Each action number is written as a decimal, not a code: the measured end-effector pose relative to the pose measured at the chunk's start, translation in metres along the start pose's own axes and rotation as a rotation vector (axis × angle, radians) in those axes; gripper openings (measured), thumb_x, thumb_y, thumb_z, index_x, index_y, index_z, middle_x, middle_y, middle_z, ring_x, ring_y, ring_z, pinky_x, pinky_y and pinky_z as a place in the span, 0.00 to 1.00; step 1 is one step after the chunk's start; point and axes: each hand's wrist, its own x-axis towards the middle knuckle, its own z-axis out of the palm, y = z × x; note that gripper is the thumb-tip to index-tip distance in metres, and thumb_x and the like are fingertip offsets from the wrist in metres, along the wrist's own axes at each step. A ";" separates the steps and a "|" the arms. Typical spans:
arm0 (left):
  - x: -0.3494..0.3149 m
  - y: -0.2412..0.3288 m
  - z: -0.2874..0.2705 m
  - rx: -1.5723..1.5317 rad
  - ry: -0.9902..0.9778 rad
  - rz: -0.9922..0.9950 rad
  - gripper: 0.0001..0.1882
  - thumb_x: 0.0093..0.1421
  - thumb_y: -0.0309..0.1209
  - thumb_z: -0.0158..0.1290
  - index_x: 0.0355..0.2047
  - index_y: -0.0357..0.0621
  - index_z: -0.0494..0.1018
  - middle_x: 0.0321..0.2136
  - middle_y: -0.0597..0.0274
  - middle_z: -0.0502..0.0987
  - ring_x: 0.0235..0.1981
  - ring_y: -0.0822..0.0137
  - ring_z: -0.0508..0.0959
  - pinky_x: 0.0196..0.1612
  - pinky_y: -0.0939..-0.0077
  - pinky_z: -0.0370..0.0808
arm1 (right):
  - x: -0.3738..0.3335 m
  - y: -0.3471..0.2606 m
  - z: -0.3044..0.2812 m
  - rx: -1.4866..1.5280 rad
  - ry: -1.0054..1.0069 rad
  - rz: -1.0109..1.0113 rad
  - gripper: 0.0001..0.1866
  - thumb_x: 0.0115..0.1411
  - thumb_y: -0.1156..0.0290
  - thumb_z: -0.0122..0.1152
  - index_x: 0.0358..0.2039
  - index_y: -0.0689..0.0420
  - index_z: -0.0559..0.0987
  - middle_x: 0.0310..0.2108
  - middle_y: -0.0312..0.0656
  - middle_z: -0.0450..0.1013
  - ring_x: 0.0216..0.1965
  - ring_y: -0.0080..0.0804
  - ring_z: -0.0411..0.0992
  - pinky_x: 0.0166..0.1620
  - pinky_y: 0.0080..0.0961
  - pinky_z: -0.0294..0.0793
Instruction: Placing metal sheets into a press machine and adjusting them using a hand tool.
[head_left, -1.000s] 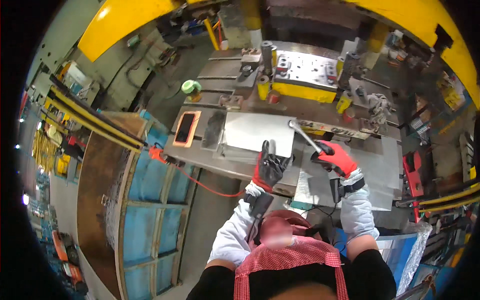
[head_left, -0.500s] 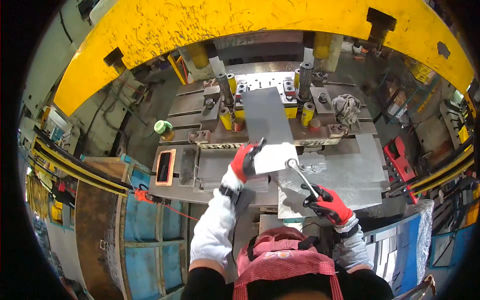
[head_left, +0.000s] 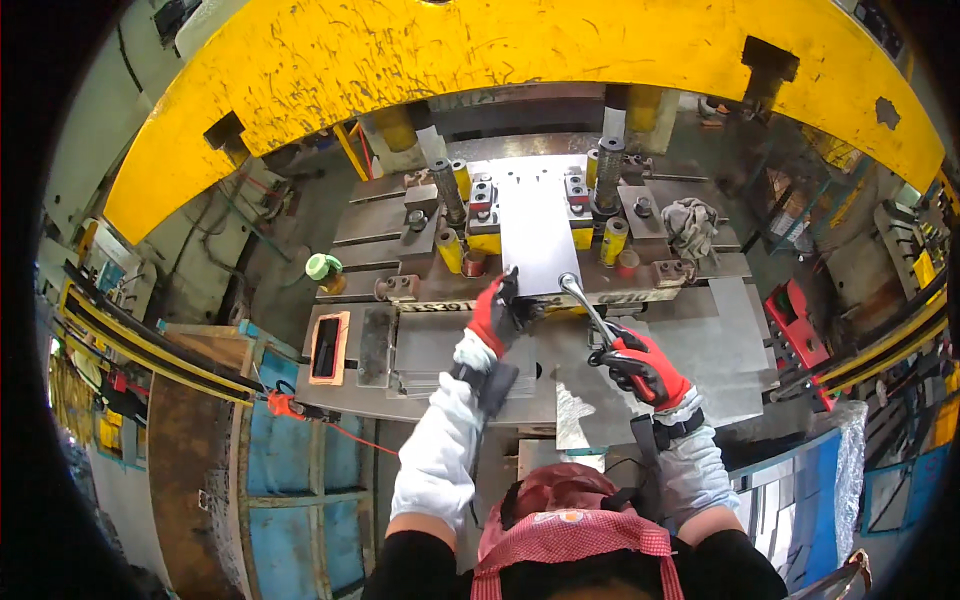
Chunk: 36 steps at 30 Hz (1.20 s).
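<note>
A flat rectangular metal sheet (head_left: 540, 235) lies on the die of the press, between its guide posts, with its near end reaching out toward me. My left hand (head_left: 500, 316), in a red and black glove, has its fingers closed at the near left corner of this sheet. My right hand (head_left: 645, 368), gloved the same way, is wrapped round a metal tool with a long handle and a round head (head_left: 569, 283). The tool's head rests at the sheet's near right corner; whether it grips the sheet cannot be seen.
A yellow press beam (head_left: 480, 50) arches above the die. Stacked metal sheets (head_left: 440, 345) lie left on the table, another sheet (head_left: 700, 345) right. A phone (head_left: 326, 348), a green-capped bottle (head_left: 322, 270) and a grey rag (head_left: 690, 227) are around the sides.
The sheet has moved away from me onto the die and now lies flatter and straighter. Both hands and the tool have moved forward with it.
</note>
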 end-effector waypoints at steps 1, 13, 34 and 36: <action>-0.011 -0.006 0.006 -0.048 0.046 0.033 0.15 0.62 0.37 0.42 0.43 0.41 0.66 0.36 0.54 0.74 0.31 0.59 0.77 0.37 0.65 0.78 | 0.000 -0.007 0.005 0.043 0.008 0.052 0.17 0.56 0.67 0.53 0.44 0.61 0.71 0.22 0.30 0.63 0.20 0.15 0.61 0.22 0.14 0.60; 0.000 -0.013 0.000 -0.256 0.081 -0.038 0.20 0.62 0.38 0.41 0.45 0.31 0.62 0.38 0.40 0.72 0.36 0.48 0.76 0.43 0.60 0.75 | 0.002 -0.010 0.009 0.054 0.007 0.096 0.20 0.54 0.69 0.55 0.47 0.57 0.67 0.27 0.34 0.69 0.18 0.14 0.59 0.20 0.12 0.57; 0.012 -0.022 -0.016 -0.233 0.110 0.036 0.20 0.63 0.38 0.38 0.45 0.32 0.62 0.38 0.39 0.72 0.37 0.49 0.76 0.42 0.60 0.76 | -0.002 -0.019 0.026 0.038 0.062 0.130 0.18 0.54 0.68 0.55 0.45 0.54 0.67 0.30 0.37 0.71 0.21 0.16 0.62 0.20 0.13 0.60; 0.012 -0.022 -0.013 -0.266 0.124 -0.006 0.20 0.62 0.38 0.39 0.45 0.32 0.63 0.38 0.41 0.72 0.37 0.50 0.76 0.42 0.60 0.76 | -0.003 -0.018 0.025 0.057 0.064 0.123 0.17 0.54 0.67 0.55 0.45 0.54 0.67 0.30 0.36 0.71 0.20 0.16 0.62 0.21 0.13 0.60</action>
